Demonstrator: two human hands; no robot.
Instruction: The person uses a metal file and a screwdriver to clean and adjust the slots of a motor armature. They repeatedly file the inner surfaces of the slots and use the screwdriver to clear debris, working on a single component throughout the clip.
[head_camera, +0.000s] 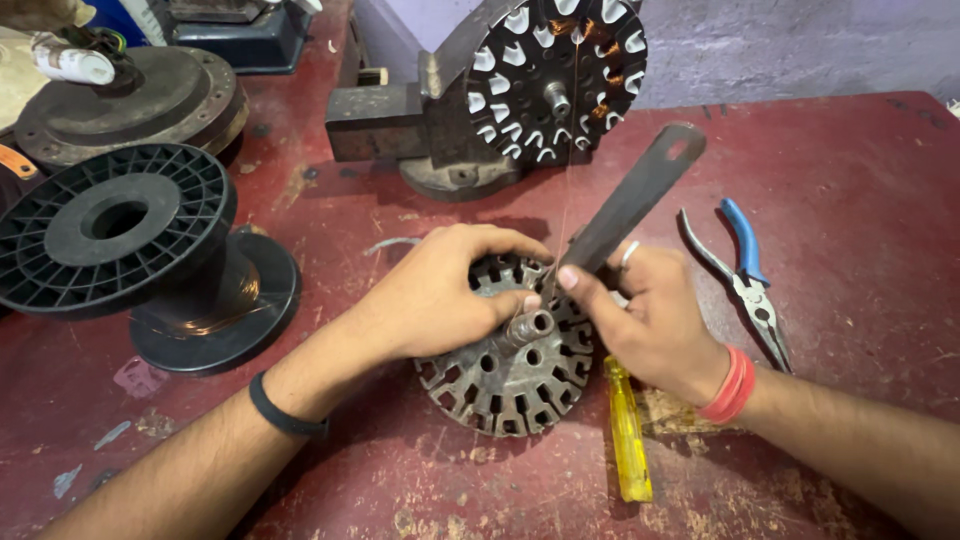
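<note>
Fingers of the right hand (655, 320) are pinching a flat, dull-grey metal strip (632, 200), angling it far-right. Left hand (440, 290) is clasping the slotted round steel stator core (510, 385) lying mid-table. Blue-handled pliers (745, 280) are lying right; a ribbed black plastic spool (130, 250) left.

Light: even, soft daylight, moderately bright, no harsh glare.
Shadows: soft and short, falling near and left beneath the hands (560, 300) and the black spool (110, 225).
Sheen: a dull gleam on the yellow screwdriver handle (628, 440).
Focus: sharp mid-frame.
Edges: wide-angle stretch at the near forearms.
</note>
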